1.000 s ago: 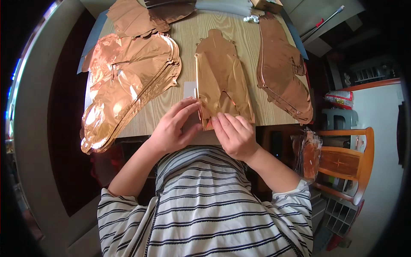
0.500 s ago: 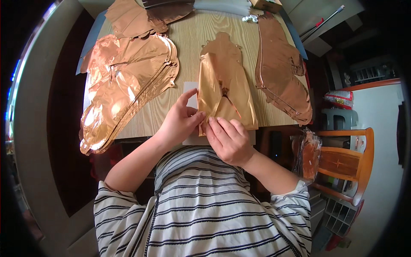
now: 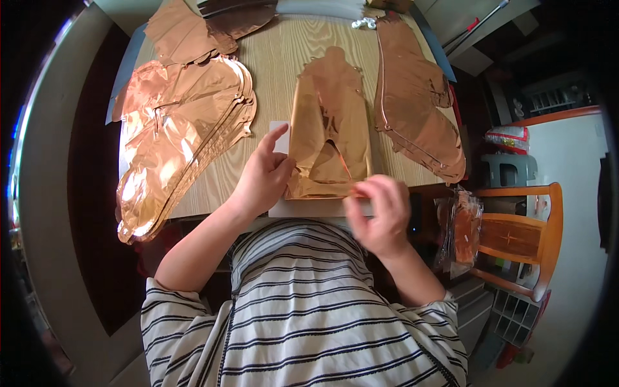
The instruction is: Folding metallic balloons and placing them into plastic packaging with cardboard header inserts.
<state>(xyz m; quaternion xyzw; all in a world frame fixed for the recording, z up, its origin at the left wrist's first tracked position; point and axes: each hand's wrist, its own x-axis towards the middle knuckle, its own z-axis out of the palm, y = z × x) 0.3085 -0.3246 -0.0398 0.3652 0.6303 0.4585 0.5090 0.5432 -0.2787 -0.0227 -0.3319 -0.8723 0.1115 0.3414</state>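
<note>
A flat, uninflated rose-gold foil balloon [image 3: 332, 97] lies folded in front of me, its narrow rounded end pointing away. Its near edge is turned into a band, and a V-shaped opening shows in the middle. A white board [image 3: 278, 137] sticks out from beneath it. My left hand [image 3: 263, 173] grips the left edge of the foil between thumb and fingers, with the index finger stretched forward. At the near right corner of the balloon is my right hand [image 3: 382, 216], smeared by motion; whether its fingertips hold the foil cannot be made out.
More flat foil balloons [image 3: 187, 129] are stacked on the left of the wooden table [image 3: 274, 84], with another balloon pile [image 3: 416, 90] on the right. Small white items [image 3: 364, 24] sit at the back. Beside the table stands a wooden chair [image 3: 516, 238] with a clear plastic bag [image 3: 461, 226].
My right hand has moved rightward along the balloon's near edge, away from my left hand. That edge now lies as a flatter folded band. The view has shifted slightly.
</note>
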